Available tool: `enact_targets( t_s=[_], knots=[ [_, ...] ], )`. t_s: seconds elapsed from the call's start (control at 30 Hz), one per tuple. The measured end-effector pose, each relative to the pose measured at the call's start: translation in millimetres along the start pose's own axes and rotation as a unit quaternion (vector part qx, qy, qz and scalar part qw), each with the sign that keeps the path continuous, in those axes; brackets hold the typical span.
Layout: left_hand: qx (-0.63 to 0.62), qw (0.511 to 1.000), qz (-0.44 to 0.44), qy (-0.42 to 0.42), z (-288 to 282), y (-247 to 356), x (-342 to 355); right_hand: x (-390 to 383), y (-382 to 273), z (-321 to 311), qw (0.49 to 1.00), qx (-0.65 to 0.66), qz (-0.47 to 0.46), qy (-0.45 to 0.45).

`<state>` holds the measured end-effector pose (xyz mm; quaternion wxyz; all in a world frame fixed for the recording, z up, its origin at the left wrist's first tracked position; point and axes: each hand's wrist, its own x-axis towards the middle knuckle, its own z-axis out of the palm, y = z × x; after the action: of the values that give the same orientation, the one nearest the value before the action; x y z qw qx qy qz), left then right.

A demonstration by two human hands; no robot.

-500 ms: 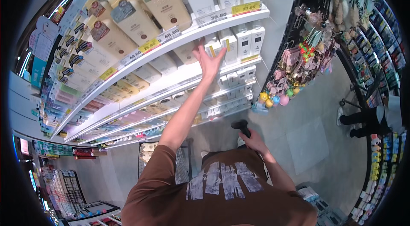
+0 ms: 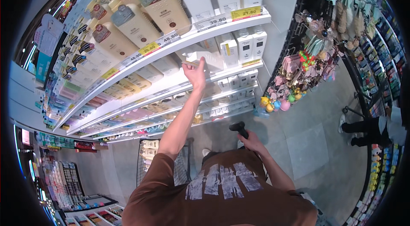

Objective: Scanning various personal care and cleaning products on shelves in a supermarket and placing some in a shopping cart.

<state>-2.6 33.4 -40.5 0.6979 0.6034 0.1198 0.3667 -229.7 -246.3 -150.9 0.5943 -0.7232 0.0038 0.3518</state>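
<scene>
Left hand [image 2: 194, 75]'s pinching a white box [image 2: 212, 60]; keep it clear of the shelf edge [image 2: 239, 25] above. Right hand [image 2: 253, 141]'s wrapped round a black gadget [image 2: 239, 128].

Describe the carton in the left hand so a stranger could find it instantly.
Start at the long white shelving unit, on the level beneath the cream plastic bottles. There, the left hand grips a white rectangular carton. Unlike the upright white cartons to its right, it is tilted and held.

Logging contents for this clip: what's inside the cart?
Cream bottles show at the left of the cart; the left arm covers its middle, so anything there can't be seen.
</scene>
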Motion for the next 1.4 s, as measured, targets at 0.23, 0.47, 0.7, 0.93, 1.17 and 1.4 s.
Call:
enact_targets(
  t_s=[0.23,0.47,0.7,0.93,1.17,1.4],
  knots=[
    [-0.12,0.975,-0.148,0.113,-54,34,-2,16,4,21,1.0,-0.022,-0.011,-0.012],
    [-0.431,0.831,-0.346,0.061,-143,125,-54,8,-23,61,1.0,-0.003,-0.008,-0.023],
    [-0.482,0.784,-0.391,-0.001,-287,117,-131,2,-87,118,0.996,0.023,-0.046,-0.072],
    [-0.297,0.856,-0.408,0.109,-371,100,-170,-34,-173,158,0.95,0.003,0.103,-0.294],
    [-0.256,0.87,-0.38,0.183,-418,93,-185,-34,-173,219,0.953,-0.096,0.1,-0.268],
    [-0.265,0.861,-0.372,0.223,-461,87,-194,-21,-172,275,0.94,-0.101,0.127,-0.299]
  ],
)
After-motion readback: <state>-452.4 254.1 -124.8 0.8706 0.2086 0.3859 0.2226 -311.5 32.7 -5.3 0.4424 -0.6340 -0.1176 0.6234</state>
